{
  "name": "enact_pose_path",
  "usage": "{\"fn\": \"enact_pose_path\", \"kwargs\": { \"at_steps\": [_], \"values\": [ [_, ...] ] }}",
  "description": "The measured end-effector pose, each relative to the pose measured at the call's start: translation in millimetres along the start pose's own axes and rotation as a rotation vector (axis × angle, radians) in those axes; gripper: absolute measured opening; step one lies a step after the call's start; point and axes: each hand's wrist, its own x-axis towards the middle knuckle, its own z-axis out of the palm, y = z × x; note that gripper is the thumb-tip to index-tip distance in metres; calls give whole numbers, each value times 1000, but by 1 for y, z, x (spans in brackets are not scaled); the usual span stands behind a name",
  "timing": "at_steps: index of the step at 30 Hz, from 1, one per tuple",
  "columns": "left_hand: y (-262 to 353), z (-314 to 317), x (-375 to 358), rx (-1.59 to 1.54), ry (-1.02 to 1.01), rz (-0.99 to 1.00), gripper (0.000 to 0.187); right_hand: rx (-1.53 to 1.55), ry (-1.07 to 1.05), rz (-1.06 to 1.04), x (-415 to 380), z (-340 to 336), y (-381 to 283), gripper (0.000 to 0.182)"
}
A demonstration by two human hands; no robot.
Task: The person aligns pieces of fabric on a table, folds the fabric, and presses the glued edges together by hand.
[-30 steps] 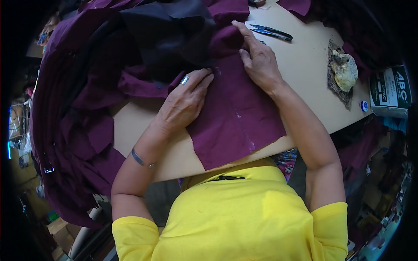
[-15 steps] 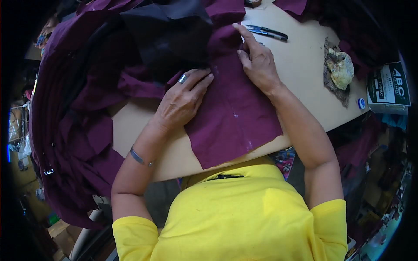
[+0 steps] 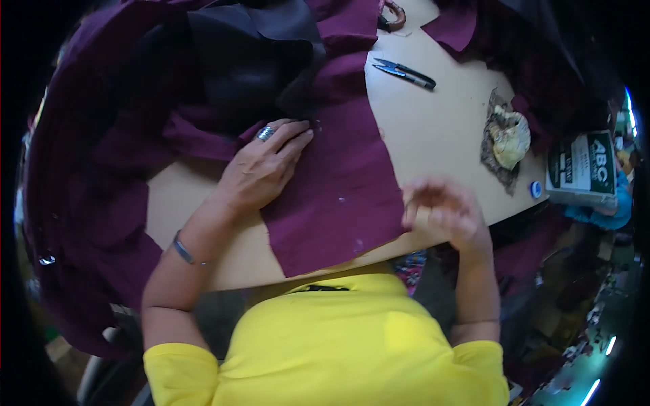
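A maroon cloth panel lies on the tan table, its lower edge near the table's front edge. My left hand, with a ring on one finger, rests on the panel's left side, fingers extended and pressed down beside the black fabric. At the panel's lower right edge is my right hand, its fingers curled and smeared by motion, so whether it holds anything is unclear. Black-handled thread snips lie right of the panel.
A heap of maroon cloth hangs over the left side. On the right are a pale lump on a dark scrap, a small blue-and-white cap and a green-and-white ABC box. A brown ring-shaped item sits at the back.
My right hand has moved from the panel's upper right, beside the snips, down towards its lower right corner. My left hand stays on the cloth. The view has shifted slightly.
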Motion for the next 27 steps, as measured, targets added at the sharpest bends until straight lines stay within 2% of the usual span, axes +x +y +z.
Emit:
{"fn": "enact_pose_path", "kwargs": {
  "at_steps": [1, 4, 7, 10, 13, 17, 18, 19, 20, 22, 24, 26, 27],
  "values": [
    [-1, 1, -1, 10, 2, -2, 33, 66, -41, 61, -12, 0, -2, 34],
    [0, 1, -3, -3, 7, -12, 34, -80, -405, 304, -37, -21, -7, 26],
    [2, -1, -4, 12, -16, -9, 34, -261, -481, 506, -51, -23, -11, 23],
    [-1, -2, -4, 16, -31, -8, 35, -372, -532, 560, -57, -17, -12, 22],
    [0, 1, -3, 39, -32, 5, 37, -374, -518, 448, -65, -14, -14, 22],
    [-4, 1, -5, 88, -14, 18, 37, -352, -332, 226, -51, -7, -27, 24],
    [-4, 3, -7, 73, -8, 22, 37, -385, -195, 165, -42, -3, -26, 24],
    [-4, 3, -8, 69, -5, 24, 37, -438, 32, 141, -30, 0, -21, 24],
    [-4, 4, -8, 65, 1, 29, 37, -605, 164, 121, -10, -1, -18, 25],
    [-3, 5, -6, 90, 9, 47, 37, -1056, 260, -131, 35, -8, -9, 36],
    [-1, 1, -4, 156, 7, 80, 38, -1160, 409, -297, 77, -18, 17, 45],
    [3, -1, -2, 136, 18, 90, 39, -1057, 413, -41, 109, -10, 12, 57],
    [3, -1, -1, 129, 20, 98, 40, -1066, 427, -91, 122, -6, 15, 59]
  ]
}}
